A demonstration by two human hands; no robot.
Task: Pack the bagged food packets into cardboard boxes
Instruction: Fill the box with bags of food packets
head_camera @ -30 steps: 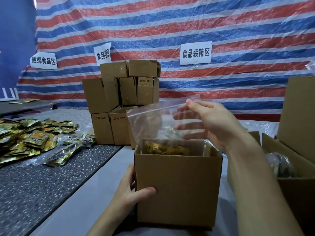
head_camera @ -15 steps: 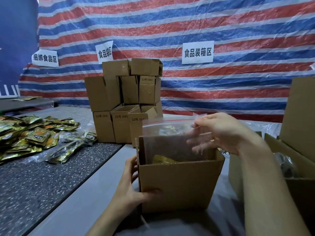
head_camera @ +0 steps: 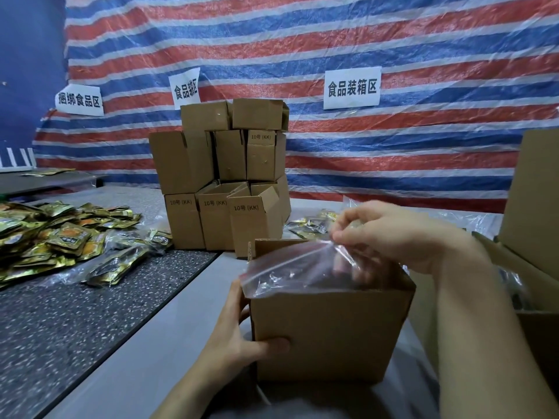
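Observation:
A small open cardboard box [head_camera: 326, 337] stands on the grey table in front of me. My left hand [head_camera: 239, 334] grips its left front corner, thumb on the front face. A clear zip bag [head_camera: 290, 273] with a red seal strip sits in the box, its top folded over the opening. My right hand [head_camera: 390, 234] pinches the bag's upper edge above the box's far right side. The packets inside the bag are hidden by the box wall.
A stack of small cardboard boxes [head_camera: 223, 176] stands behind the box. Loose gold food packets [head_camera: 54, 237] lie heaped on the dark speckled mat at left, with more packets [head_camera: 311, 225] behind. A large open carton [head_camera: 532, 252] stands at right. A striped tarp hangs behind.
The bag has gone down into the box, from held high above it to folded over its opening. My right hand came down with it. My left hand stays on the box.

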